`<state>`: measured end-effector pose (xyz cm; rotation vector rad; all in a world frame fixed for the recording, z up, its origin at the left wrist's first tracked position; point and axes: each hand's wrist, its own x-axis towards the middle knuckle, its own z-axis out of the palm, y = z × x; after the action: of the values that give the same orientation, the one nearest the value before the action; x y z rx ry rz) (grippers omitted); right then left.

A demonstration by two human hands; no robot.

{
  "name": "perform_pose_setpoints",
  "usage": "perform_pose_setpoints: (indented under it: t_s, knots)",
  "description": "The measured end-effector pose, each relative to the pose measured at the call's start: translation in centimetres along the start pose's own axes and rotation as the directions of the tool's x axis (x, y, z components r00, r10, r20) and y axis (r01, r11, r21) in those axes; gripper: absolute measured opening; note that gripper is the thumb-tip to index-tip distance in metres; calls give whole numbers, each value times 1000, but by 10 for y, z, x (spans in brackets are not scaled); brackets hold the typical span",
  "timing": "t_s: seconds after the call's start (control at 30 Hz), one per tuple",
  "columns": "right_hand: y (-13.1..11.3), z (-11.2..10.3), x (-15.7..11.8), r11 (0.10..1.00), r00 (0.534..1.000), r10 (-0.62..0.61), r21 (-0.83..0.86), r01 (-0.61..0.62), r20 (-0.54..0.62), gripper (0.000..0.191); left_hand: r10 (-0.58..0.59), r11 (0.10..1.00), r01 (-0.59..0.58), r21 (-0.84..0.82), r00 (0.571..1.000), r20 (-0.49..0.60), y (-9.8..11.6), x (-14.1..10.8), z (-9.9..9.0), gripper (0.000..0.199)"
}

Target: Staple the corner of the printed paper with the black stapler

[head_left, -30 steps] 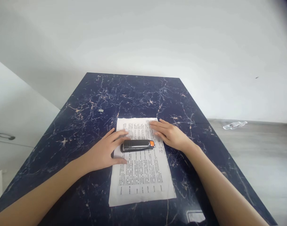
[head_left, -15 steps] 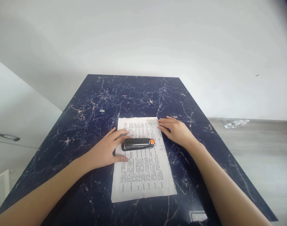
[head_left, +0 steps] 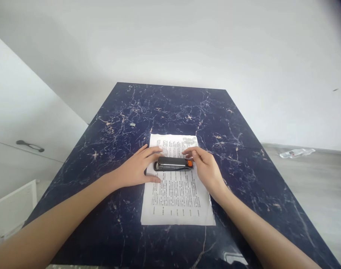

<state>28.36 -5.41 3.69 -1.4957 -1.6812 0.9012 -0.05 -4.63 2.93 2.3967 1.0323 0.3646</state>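
A black stapler (head_left: pixel 173 162) with an orange end lies crosswise on printed sheets of paper (head_left: pixel 176 213). My left hand (head_left: pixel 138 166) is open at the stapler's left end, thumb and fingers spread to either side of it over the paper's left edge. At the orange end is my right hand (head_left: pixel 208 168), its fingers loosely bent and apart, reaching over the far side of the stapler. Its thumb is hidden, and whether the fingertips press on the stapler is unclear.
The papers rest on a dark blue marble-patterned table (head_left: pixel 170 108). A small pale scrap (head_left: pixel 132 124) lies further back on it. Crumpled clear plastic (head_left: pixel 297 153) is on the floor at the right. A white cabinet with a dark handle (head_left: pixel 30 145) stands at the left.
My right hand has moved from the paper's upper right edge inward to the stapler's orange end. My left hand stays around the other end. The whole view has shifted slightly.
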Motion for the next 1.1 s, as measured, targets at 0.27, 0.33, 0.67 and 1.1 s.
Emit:
perform_pose_setpoints:
  t_s: [0.27,0.33,0.67,1.1]
  knots:
    - [-1,7,-10,997,996,63,30,-65,61,38,-202,835,48,-549,953,-224,-1,-1,-3,51]
    - [-1,7,-11,998,997,57,-7,-57,57,37,-349,672,-21,-740,872,-342,-6,2,-1,44]
    - [6,10,-12,975,996,-77,-205,83,37,35,-585,516,-218,-828,616,-527,-18,8,2,43]
    - [-6,-7,-4,924,955,-287,-238,298,80,29,-591,513,-195,-836,626,-509,-16,7,3,40]
